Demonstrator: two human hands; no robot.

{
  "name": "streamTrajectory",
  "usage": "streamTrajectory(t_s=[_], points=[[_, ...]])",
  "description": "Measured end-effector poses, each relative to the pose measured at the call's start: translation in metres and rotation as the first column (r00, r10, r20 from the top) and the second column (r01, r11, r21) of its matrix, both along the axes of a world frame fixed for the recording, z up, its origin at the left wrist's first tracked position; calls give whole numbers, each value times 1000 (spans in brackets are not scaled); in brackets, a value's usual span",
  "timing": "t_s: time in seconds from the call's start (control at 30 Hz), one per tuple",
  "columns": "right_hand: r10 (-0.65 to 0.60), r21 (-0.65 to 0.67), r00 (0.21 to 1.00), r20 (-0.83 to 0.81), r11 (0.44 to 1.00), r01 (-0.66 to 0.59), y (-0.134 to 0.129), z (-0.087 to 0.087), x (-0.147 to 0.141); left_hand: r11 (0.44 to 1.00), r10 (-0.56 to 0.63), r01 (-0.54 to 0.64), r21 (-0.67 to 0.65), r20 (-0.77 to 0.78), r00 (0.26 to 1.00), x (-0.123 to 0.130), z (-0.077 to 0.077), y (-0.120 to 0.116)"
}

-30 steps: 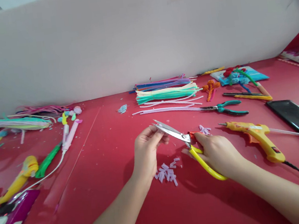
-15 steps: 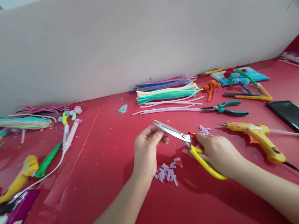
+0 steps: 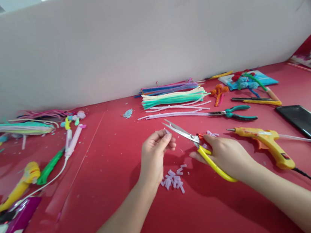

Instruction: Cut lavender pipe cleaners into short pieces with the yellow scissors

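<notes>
My right hand (image 3: 228,153) grips the scissors (image 3: 181,131), which have yellow and orange handles. Their blades point up and left and stand slightly apart, just right of my left hand (image 3: 158,148). The left thumb and forefinger are pinched together; whatever is between them is too small to make out. Below the hands lies a small heap of short lilac pipe cleaner pieces (image 3: 174,180). More lilac pieces (image 3: 211,134) lie behind my right hand, partly hidden by it.
Long lilac pipe cleaners (image 3: 172,114) and a green and cream bundle (image 3: 173,97) lie at the back. To the right are pliers (image 3: 228,112), a yellow glue gun (image 3: 266,140) and a black phone (image 3: 309,126). A second yellow glue gun (image 3: 22,185) lies left, near a green-handled tool (image 3: 50,167).
The scissors have shifted slightly right, and their blades have come away from my left fingertips. The blades are a little farther apart. My left hand has barely moved.
</notes>
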State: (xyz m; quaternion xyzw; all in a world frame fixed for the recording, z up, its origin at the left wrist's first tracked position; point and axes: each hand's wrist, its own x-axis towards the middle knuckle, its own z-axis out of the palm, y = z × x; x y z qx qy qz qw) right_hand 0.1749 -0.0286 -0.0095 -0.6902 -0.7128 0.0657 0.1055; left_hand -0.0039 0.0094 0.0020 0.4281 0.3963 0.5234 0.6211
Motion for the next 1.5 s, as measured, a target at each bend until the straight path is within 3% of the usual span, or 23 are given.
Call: streamTrajectory(t_s=[0.1, 0.2, 0.4, 0.5, 0.63, 0.83, 0.93, 1.07, 1.13, 1.27, 1.5], points=[[-13, -10, 998, -53, 1000, 13, 2, 0, 0, 998, -60, 59, -28, -13, 998, 1, -2, 0], [5, -36, 975, -223, 999, -13, 2, 2, -1, 985, -159, 156, -70, -39, 987, 4, -3, -1], [30, -70, 729, -684, 992, -107, -1, 14, -7, 903, -423, 407, -137, -125, 897, 12, -1, -11], [24, -97, 649, -761, 984, -150, -3, 20, -7, 868, -492, 467, -172, -157, 856, 13, 0, -15], [-31, -165, 626, -779, 974, -157, -4, 20, -7, 848, -528, 503, -169, -180, 830, 13, 0, -17], [-55, -166, 662, -748, 980, -106, -4, 16, -8, 903, -426, 413, -116, -344, 837, 14, -3, -21], [1, -129, 729, -685, 984, -123, -3, 12, -6, 921, -388, 375, -105, -325, 862, 14, -3, -20], [47, -29, 923, -383, 998, -63, -2, 5, -1, 976, -216, 206, -72, -189, 958, 11, -2, -11], [31, -7, 975, -222, 999, -33, -1, 2, 0, 989, -117, 108, -96, -97, 988, 8, -2, -6], [30, -6, 998, -62, 1000, -30, -3, 0, -3, 995, -12, 14, -100, 19, 1000, 3, -1, -1], [54, -1, 998, 16, 999, -54, -4, -6, -7, 997, 65, -62, -42, 64, 996, 0, -1, 0]])
